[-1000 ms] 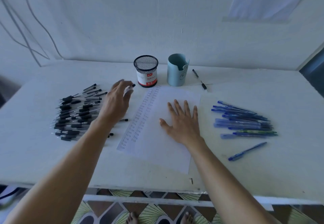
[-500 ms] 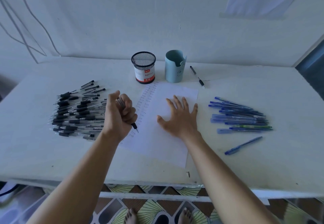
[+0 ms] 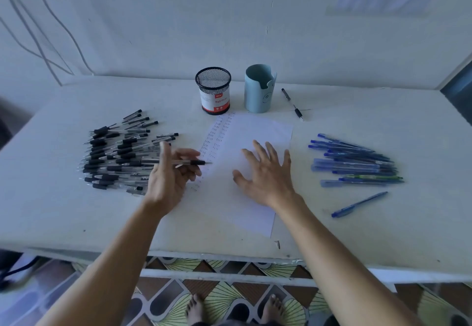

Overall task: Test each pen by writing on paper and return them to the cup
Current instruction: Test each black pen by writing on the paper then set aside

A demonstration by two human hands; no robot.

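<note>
the left hand (image 3: 171, 176) holds a black-grip pen (image 3: 190, 162) loosely in half-curled fingers, tip over the paper's (image 3: 258, 131) left edge, while the right hand (image 3: 265, 172) lies flat, fingers spread, on the sheet.

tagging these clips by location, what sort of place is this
Probably a makeshift work table in a home, not an office. A plain white table stands against a bare wall with loose cables, over patterned floor tiles, and the person stands barefoot.
</note>
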